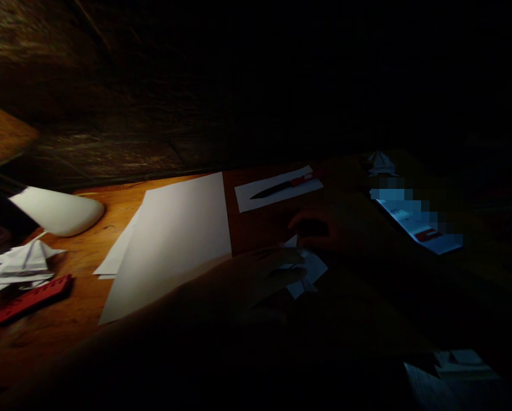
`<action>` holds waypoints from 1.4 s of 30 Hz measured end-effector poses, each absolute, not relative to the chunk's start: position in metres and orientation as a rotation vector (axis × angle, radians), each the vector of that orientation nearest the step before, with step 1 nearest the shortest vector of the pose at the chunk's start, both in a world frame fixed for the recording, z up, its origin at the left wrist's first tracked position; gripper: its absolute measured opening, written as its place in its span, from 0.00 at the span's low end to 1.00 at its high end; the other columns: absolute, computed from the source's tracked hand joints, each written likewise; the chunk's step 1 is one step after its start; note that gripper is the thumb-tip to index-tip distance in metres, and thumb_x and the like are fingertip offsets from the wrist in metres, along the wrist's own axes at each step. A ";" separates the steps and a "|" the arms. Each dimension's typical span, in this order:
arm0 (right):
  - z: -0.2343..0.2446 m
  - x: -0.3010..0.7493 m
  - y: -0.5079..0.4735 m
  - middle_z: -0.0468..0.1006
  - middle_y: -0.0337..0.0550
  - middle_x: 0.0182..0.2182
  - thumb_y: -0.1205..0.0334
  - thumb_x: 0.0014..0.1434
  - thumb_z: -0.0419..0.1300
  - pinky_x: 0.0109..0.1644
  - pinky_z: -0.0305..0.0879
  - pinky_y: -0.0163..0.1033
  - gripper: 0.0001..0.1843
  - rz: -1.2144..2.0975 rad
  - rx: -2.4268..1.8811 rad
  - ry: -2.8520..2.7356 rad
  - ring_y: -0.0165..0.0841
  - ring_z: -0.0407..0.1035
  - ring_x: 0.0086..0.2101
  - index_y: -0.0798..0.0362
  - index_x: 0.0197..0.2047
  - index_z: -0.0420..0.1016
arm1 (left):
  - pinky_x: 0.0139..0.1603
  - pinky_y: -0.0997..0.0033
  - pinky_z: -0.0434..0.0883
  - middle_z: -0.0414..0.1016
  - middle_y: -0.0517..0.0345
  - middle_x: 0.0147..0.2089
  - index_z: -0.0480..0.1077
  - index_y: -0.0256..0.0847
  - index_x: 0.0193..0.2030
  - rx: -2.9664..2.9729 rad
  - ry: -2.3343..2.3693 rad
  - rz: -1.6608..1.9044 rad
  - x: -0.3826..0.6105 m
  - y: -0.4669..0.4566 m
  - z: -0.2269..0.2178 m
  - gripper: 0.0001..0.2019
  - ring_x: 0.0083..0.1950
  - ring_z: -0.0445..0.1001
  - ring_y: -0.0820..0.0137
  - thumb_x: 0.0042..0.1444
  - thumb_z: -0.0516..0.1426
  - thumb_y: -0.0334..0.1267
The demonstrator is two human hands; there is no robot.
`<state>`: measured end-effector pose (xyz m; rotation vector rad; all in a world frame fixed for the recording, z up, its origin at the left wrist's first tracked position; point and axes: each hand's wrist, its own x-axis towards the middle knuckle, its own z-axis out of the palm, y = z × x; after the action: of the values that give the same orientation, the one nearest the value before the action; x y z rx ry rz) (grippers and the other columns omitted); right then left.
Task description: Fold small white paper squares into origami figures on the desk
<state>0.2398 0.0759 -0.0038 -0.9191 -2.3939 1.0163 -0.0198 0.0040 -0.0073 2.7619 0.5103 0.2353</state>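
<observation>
On the dim wooden table, a small folded white paper (313, 267) with pointed corners lies under my hands. My left hand (259, 274) reaches in from the lower left, its fingers closed on the left part of the paper. Curled above the paper's upper edge is my right hand (324, 225), thumb and index finger bent toward each other at the paper's upper tip. Deep shadow hides the rest of its fingers. Just beyond both hands, a knife (275, 189) with a dark blade and red handle rests on a white paper strip (244, 201).
Large white sheets (182, 228) lie left of my hands. Farther left are a white lamp base (63, 211), crumpled folded paper (28, 260) and a red perforated object (33, 299). A lit phone-like screen (410, 220) and folded papers (382, 164) sit right; more paper (465, 365) lies lower right.
</observation>
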 end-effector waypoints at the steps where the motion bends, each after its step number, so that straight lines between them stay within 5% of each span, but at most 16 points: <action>1: -0.002 0.240 0.076 0.82 0.45 0.44 0.60 0.60 0.66 0.45 0.67 0.41 0.14 1.022 -0.896 -2.415 0.36 0.75 0.42 0.52 0.50 0.79 | 0.68 0.44 0.69 0.56 0.39 0.75 0.55 0.43 0.74 2.786 0.520 0.233 -0.020 0.004 -0.007 0.35 0.73 0.60 0.44 0.66 0.59 0.54; 8: 0.005 0.244 0.078 0.83 0.42 0.44 0.63 0.59 0.67 0.47 0.68 0.41 0.13 1.067 -0.846 -2.408 0.35 0.76 0.43 0.51 0.48 0.80 | 0.58 0.45 0.75 0.62 0.40 0.69 0.57 0.49 0.73 2.874 0.619 0.221 -0.023 0.003 -0.008 0.33 0.65 0.68 0.47 0.66 0.56 0.59; 14: 0.006 0.248 0.080 0.81 0.42 0.42 0.64 0.61 0.66 0.45 0.69 0.39 0.11 1.115 -0.764 -2.460 0.34 0.75 0.41 0.52 0.47 0.79 | 0.69 0.41 0.66 0.63 0.40 0.71 0.58 0.45 0.73 2.851 0.581 0.253 -0.021 0.002 -0.004 0.31 0.72 0.61 0.45 0.67 0.58 0.53; 20: 0.007 0.250 0.082 0.79 0.41 0.39 0.61 0.62 0.65 0.45 0.67 0.40 0.04 1.137 -0.653 -2.532 0.33 0.74 0.39 0.52 0.39 0.79 | 0.66 0.44 0.71 0.60 0.38 0.73 0.51 0.42 0.76 2.722 0.651 0.195 -0.018 0.000 0.000 0.39 0.70 0.65 0.46 0.64 0.61 0.50; 26: 0.011 0.250 0.079 0.78 0.44 0.45 0.62 0.60 0.66 0.50 0.67 0.43 0.14 1.058 -0.692 -2.537 0.36 0.73 0.45 0.50 0.50 0.77 | 0.64 0.44 0.73 0.61 0.38 0.72 0.53 0.41 0.75 2.772 0.676 0.165 -0.018 -0.002 0.000 0.37 0.68 0.67 0.45 0.64 0.61 0.49; 30: 0.009 0.251 0.080 0.77 0.44 0.45 0.59 0.61 0.66 0.50 0.67 0.44 0.12 1.010 -0.696 -2.550 0.37 0.73 0.45 0.50 0.48 0.78 | 0.70 0.46 0.68 0.60 0.39 0.73 0.51 0.40 0.76 2.756 0.645 0.190 -0.019 -0.002 0.003 0.36 0.72 0.63 0.49 0.66 0.60 0.48; 36: 0.008 0.253 0.084 0.76 0.46 0.45 0.59 0.58 0.69 0.49 0.68 0.45 0.13 1.008 -0.772 -2.560 0.38 0.73 0.44 0.52 0.46 0.79 | 0.66 0.46 0.71 0.64 0.39 0.70 0.60 0.40 0.69 2.793 0.569 0.247 -0.018 0.000 0.005 0.28 0.70 0.65 0.48 0.67 0.60 0.46; 42: 0.009 0.252 0.082 0.76 0.44 0.42 0.60 0.59 0.68 0.46 0.66 0.43 0.10 1.010 -0.731 -2.560 0.36 0.72 0.42 0.52 0.43 0.78 | 0.69 0.45 0.68 0.66 0.40 0.70 0.59 0.39 0.71 2.770 0.557 0.254 -0.018 0.000 0.004 0.29 0.71 0.64 0.49 0.67 0.59 0.43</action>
<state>0.2524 0.0825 0.0089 -0.7309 -2.5600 1.0102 -0.0178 -0.0003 0.0044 2.7702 0.5566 0.2538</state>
